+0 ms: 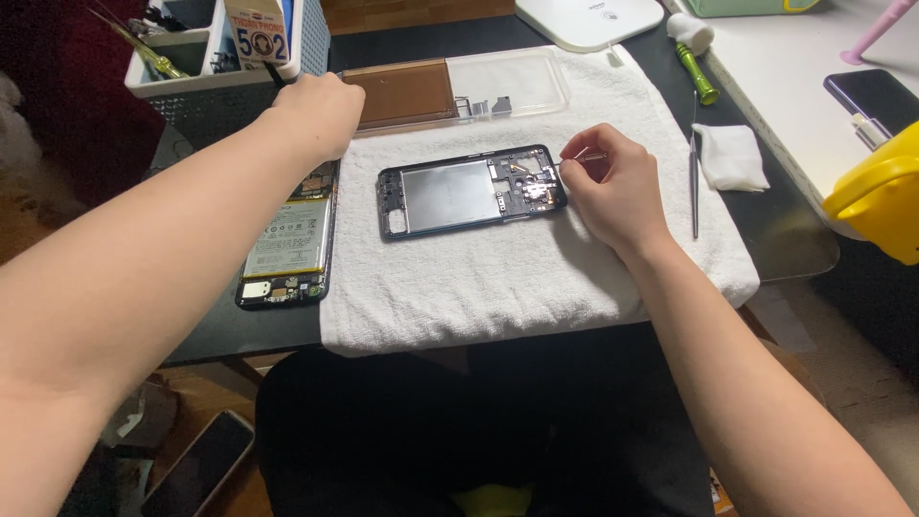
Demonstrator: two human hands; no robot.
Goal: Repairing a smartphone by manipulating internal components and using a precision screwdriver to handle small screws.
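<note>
A dark phone frame with its back removed lies on a white towel. My right hand rests at the frame's right end, pinching thin metal tweezers whose tip points at the frame's upper right corner. My left hand reaches far left to a grey organiser bin and closes on a small white glue tube at the bin's front edge. An opened phone body with a battery lies just left of the towel, under my left forearm.
A clear tray with a brown panel and small metal parts sits behind the frame. A thin probe, folded wipe and green-handled tool lie right. A yellow object stands at the right edge. Another phone lies low left.
</note>
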